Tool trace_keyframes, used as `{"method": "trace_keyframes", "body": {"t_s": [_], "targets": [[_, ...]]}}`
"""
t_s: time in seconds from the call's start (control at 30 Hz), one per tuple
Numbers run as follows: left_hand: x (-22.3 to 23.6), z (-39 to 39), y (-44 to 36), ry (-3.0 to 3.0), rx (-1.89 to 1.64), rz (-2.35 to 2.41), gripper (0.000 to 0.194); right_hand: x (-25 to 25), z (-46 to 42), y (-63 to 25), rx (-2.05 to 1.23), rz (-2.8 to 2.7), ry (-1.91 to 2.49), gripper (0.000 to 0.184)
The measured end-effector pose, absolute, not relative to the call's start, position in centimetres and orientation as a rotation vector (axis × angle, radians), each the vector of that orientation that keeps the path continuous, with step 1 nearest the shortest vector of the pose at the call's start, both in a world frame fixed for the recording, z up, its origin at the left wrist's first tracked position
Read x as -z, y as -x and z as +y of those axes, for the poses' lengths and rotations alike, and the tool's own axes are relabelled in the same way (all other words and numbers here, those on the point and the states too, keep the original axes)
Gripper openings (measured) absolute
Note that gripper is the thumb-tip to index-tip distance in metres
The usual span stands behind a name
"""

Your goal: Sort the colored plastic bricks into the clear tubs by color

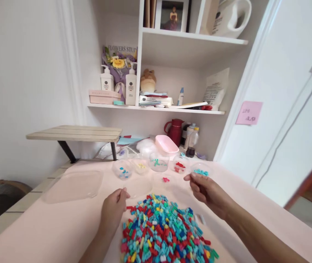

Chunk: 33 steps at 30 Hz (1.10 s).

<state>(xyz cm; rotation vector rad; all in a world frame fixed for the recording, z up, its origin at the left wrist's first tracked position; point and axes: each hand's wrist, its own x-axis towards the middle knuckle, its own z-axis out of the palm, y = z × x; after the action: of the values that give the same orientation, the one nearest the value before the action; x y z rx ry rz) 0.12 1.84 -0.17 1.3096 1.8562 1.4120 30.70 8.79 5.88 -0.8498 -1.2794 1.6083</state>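
A heap of small toy building bricks (164,230) in red, blue, turquoise, green and yellow lies on the pink tabletop. Left of the heap's far edge is my left hand (114,205), its fingers closed together; whatever may be in them is hidden. My right hand (207,190) hovers beyond the heap's right side, thumb and forefinger pinched, with no visible item to name. Just behind it stands a clear bowl of turquoise bricks (201,171). A clear container with pink bricks (166,179) sits between the hands, beside a clear lid-like tray (138,188).
Along the back are clear bowls of blue pieces (123,172), yellow pieces (141,166), green pieces (160,163) and red pieces (179,167). A large clear tray (73,186) lies left. Farther back stand a pink basin (166,145), a red jug (175,131) and a small raised wooden shelf (75,133).
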Motion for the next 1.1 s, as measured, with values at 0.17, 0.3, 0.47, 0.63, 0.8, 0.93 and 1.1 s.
{"method": "trace_keyframes", "body": {"t_s": [0.17, 0.3, 0.47, 0.63, 0.8, 0.93, 1.1], "targets": [[-0.7, 1.5, -0.4, -1.291, -1.392, 1.871, 0.047, -3.8, 7.7, -32.9, -1.476, -1.483, 0.952, 0.037], [-1.0, 1.4, -0.6, -1.280, -1.377, 1.885, 0.047, -3.7, 7.7, -33.9, -1.256, -1.689, 1.121, 0.036], [-1.0, 1.6, -0.5, -1.232, -1.353, 1.904, 0.048, -4.1, 7.7, -35.2, -1.005, -1.866, 1.212, 0.030], [-1.2, 1.7, -0.5, -1.265, -1.334, 1.910, 0.051, -4.0, 7.6, -35.2, -0.763, -2.076, 1.182, 0.022], [-1.0, 1.7, -0.6, -1.257, -1.355, 1.877, 0.051, -3.7, 6.9, -34.1, -0.673, -2.172, 0.960, 0.030], [-1.1, 1.5, -0.8, -1.251, -1.399, 1.854, 0.050, -3.3, 5.9, -32.9, -0.802, -2.193, 0.853, 0.038], [-0.9, 1.4, -0.7, -1.237, -1.453, 1.838, 0.048, -3.8, 6.1, -31.1, -0.955, -2.240, 0.901, 0.045]]}}
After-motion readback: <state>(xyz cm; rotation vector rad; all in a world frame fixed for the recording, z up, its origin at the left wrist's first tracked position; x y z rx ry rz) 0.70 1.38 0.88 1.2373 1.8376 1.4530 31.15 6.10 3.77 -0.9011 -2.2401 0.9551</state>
